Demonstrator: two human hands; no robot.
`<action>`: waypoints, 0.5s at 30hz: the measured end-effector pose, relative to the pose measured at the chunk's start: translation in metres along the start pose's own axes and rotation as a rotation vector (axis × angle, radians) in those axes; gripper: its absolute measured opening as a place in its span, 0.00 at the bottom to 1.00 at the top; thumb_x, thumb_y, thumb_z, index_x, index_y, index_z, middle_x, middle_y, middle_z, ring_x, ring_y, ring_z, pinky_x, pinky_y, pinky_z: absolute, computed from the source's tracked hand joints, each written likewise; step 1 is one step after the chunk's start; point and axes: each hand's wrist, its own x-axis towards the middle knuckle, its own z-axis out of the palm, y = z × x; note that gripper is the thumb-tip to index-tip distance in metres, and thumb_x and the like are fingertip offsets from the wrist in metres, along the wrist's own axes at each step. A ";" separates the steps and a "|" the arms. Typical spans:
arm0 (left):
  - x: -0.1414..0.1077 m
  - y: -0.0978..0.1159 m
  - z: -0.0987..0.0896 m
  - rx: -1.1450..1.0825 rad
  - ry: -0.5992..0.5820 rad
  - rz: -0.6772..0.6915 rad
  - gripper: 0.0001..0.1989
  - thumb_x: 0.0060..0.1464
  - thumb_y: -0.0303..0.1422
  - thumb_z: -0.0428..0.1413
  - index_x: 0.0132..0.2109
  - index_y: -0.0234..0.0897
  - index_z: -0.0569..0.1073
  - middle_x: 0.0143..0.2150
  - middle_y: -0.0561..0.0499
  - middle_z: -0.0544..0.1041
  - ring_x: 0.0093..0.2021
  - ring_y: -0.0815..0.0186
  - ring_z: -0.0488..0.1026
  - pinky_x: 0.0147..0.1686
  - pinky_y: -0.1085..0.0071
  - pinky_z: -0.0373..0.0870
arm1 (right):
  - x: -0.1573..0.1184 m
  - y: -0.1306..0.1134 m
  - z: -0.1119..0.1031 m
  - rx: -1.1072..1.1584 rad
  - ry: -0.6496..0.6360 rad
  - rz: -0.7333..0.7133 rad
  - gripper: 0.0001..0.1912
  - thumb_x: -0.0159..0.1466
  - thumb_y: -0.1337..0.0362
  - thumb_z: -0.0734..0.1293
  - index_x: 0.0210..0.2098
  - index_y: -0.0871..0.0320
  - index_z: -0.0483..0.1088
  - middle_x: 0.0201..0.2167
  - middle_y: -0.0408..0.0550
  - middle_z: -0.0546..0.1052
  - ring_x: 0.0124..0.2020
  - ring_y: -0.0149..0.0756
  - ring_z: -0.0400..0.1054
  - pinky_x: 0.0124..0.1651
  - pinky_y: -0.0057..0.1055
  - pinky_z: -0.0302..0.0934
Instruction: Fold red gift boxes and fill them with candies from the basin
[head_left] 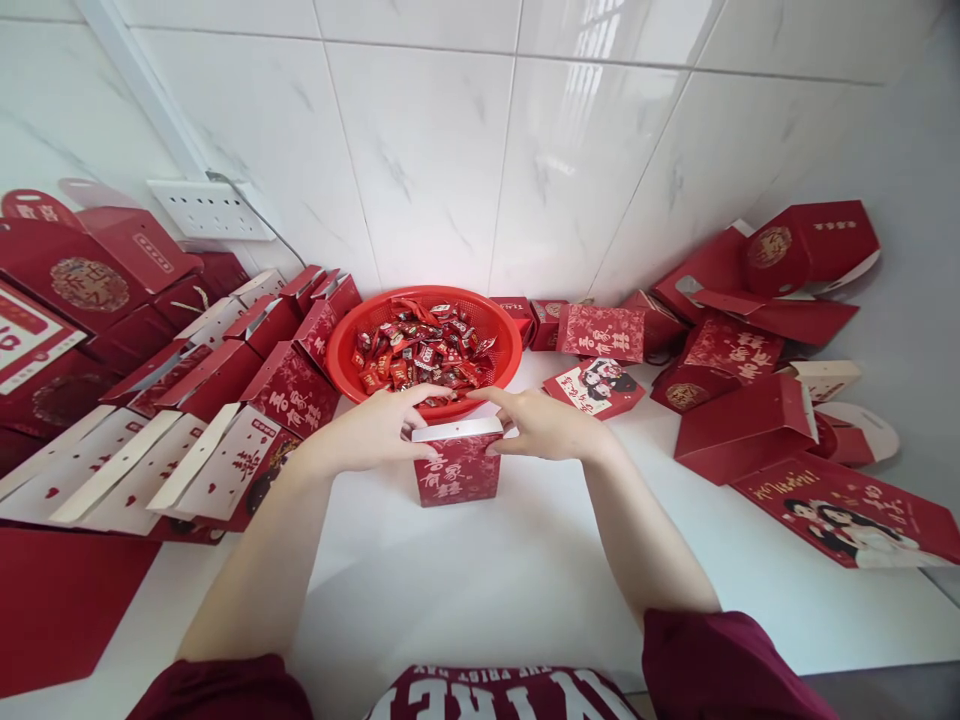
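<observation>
A small red gift box (459,475) with pale Chinese characters stands upright on the white table in front of me. Its top edge shows a white flap. My left hand (379,428) grips its upper left side, thumb on the near face and fingers behind. On the upper right side, my right hand (536,425) holds the same box in a like way. Some fingertips are hidden behind the box. Just beyond it sits a red plastic basket (339,345) with many wrapped candies (420,350) in it.
On the left stand rows of red and white boxes (217,460), with larger red boxes (90,280) behind. More red boxes (742,430) are heaped on the right. A flat card (595,388) with a cartoon couple lies right of the basket. A power strip (210,210) is on the tiled wall.
</observation>
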 end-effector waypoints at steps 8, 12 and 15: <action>0.005 -0.010 -0.002 0.043 -0.011 0.029 0.28 0.52 0.42 0.60 0.60 0.42 0.71 0.57 0.48 0.76 0.54 0.55 0.74 0.52 0.67 0.68 | -0.009 -0.011 -0.012 0.154 0.103 -0.145 0.19 0.63 0.64 0.69 0.54 0.53 0.70 0.41 0.43 0.81 0.39 0.36 0.74 0.43 0.31 0.64; 0.006 -0.011 0.000 0.003 -0.060 0.082 0.24 0.55 0.41 0.58 0.57 0.41 0.74 0.53 0.49 0.79 0.51 0.58 0.76 0.49 0.70 0.69 | -0.011 -0.011 -0.017 0.195 0.036 -0.253 0.10 0.66 0.60 0.67 0.45 0.54 0.77 0.41 0.44 0.81 0.41 0.36 0.75 0.44 0.30 0.64; 0.005 -0.010 0.000 0.005 -0.100 0.131 0.18 0.56 0.41 0.57 0.49 0.37 0.80 0.44 0.49 0.82 0.43 0.61 0.77 0.42 0.74 0.69 | -0.010 -0.009 -0.017 0.231 0.001 -0.246 0.11 0.67 0.58 0.65 0.42 0.55 0.78 0.39 0.44 0.81 0.39 0.35 0.75 0.43 0.30 0.65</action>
